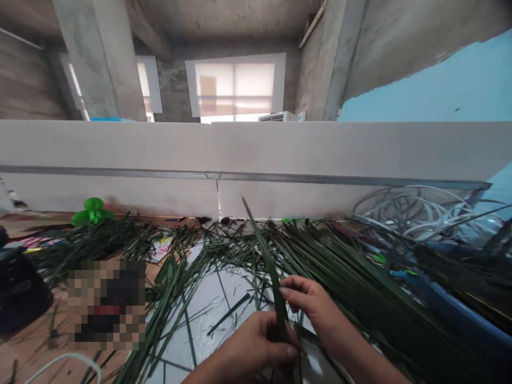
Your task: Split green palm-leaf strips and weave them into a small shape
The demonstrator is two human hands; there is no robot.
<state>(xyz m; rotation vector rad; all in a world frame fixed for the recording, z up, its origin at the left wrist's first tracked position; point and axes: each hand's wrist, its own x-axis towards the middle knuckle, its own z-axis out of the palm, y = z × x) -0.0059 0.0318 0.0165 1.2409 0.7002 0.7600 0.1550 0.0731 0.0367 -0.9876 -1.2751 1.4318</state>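
My left grip (250, 346) was almost closed, fingers curled round the lower part of a long green leaf strip (269, 261). My right grip (310, 309) was partly closed, fingers pinching the same strip higher up, just above the left. Both had hold of it. The strip stood tilted up and away from me, its tip pointing at the base of a white partition (108, 160).

Under my hands and to the right lay a thick spread of loose strips (352, 272), some touching my right forearm. More ran left across a white sheet (208, 304) on a wooden worktop (28, 352).

Far right, a tangle of white plastic bands (416, 213) sat behind the strips, and a blue container (452, 304) lay beside them, partly covered. Back left, by the partition, was a small green plastic piece (93, 211). A dark object (20, 288) sat at the left edge. Next to it was a pixelated patch (106, 304), contents unreadable. A white cable (68, 365) curved along the bottom left. A window (236, 85) showed beyond the partition.
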